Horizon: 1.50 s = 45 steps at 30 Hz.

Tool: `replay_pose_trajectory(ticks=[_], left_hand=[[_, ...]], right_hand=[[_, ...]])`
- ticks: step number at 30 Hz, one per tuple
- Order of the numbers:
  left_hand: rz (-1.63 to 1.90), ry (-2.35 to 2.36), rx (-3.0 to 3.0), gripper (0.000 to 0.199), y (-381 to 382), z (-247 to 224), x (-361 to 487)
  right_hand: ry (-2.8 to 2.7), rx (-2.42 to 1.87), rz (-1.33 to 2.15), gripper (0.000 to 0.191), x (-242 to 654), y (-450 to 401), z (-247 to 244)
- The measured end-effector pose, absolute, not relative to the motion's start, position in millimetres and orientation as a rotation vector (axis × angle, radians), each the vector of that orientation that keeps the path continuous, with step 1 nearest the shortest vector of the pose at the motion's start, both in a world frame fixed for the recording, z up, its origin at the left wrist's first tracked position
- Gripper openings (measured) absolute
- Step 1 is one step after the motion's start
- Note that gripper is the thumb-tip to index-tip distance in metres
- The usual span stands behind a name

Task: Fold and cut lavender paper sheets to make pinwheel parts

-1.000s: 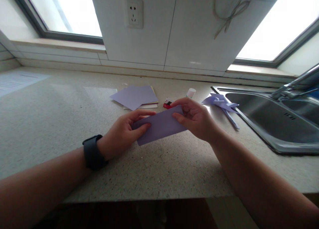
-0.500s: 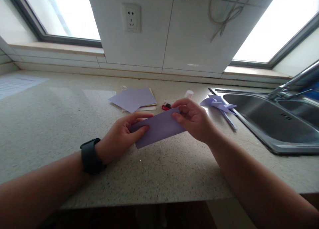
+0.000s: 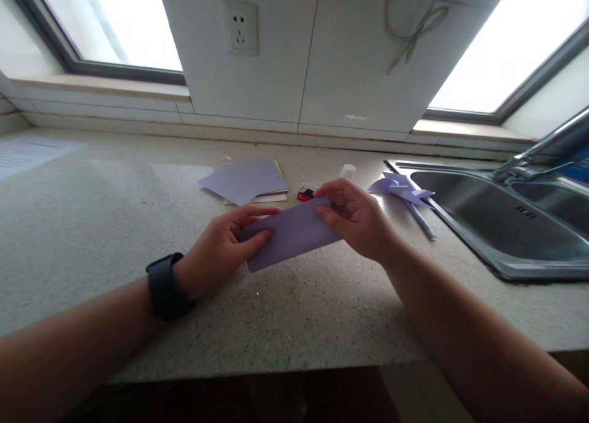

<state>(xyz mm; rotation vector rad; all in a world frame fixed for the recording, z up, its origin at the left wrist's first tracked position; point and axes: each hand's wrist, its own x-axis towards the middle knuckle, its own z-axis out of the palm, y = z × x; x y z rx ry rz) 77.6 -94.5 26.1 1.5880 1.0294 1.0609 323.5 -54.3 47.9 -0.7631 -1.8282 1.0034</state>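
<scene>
A purple strip of paper (image 3: 294,234), apparently folded, is held tilted above the counter between both hands. My left hand (image 3: 230,236) pinches its left end, thumb on the near face and fingers behind. At the right end, my right hand (image 3: 354,217) grips the strip near its upper edge with thumb and fingertips. Beyond the hands lies a small stack of paper with a purple sheet (image 3: 248,181) on top. A small red and black box (image 3: 305,194) sits just behind the strip, partly hidden by my right hand.
A purple paper pinwheel (image 3: 400,189) with a rolled paper stick lies beside the steel sink (image 3: 460,227) on the right. A small white cylinder (image 3: 348,171) stands behind my right hand. A printed sheet (image 3: 37,153) rests at the far left of the speckled counter (image 3: 115,227).
Both hands keep the same grip on the purple paper. The whole view has shifted very slightly; nothing else visibly differs.
</scene>
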Motion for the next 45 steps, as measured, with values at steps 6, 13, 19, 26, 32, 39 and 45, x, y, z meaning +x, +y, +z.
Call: replay_pose_trajectory(ticks=[6, 13, 19, 26, 32, 39, 45], left_hand=[[1.061, 1.027, 1.582, 0.039, -94.4, 27.5, 78.8], [1.073, 0.995, 1.568, 0.037, -94.7, 24.9, 78.1], [1.112, 1.000, 1.526, 0.028, -93.5, 24.4, 78.0], [1.210, 1.085, 1.537, 0.020, -92.2, 24.6, 77.8], [1.217, 1.075, 1.507, 0.025, -94.0, 27.3, 78.5], [1.260, 1.096, 1.547, 0.025, -93.1, 25.5, 79.2], [1.319, 1.089, 1.574, 0.022, -92.2, 24.3, 78.3]], right_hand=[[-1.821, -0.760, 1.005, 0.018, 324.1, -53.5, 48.4], [-1.823, -0.787, 0.997, 0.019, 323.2, -54.4, 49.5], [-1.820, -0.767, 1.005, 0.019, 323.6, -52.5, 48.0], [-1.835, -0.775, 0.970, 0.019, 324.3, -53.0, 48.8], [-1.841, -0.808, 0.945, 0.017, 324.4, -52.4, 49.7], [-1.822, -0.820, 0.960, 0.016, 326.2, -51.1, 49.6], [-1.799, -0.811, 0.939, 0.016, 325.7, -50.6, 51.5]])
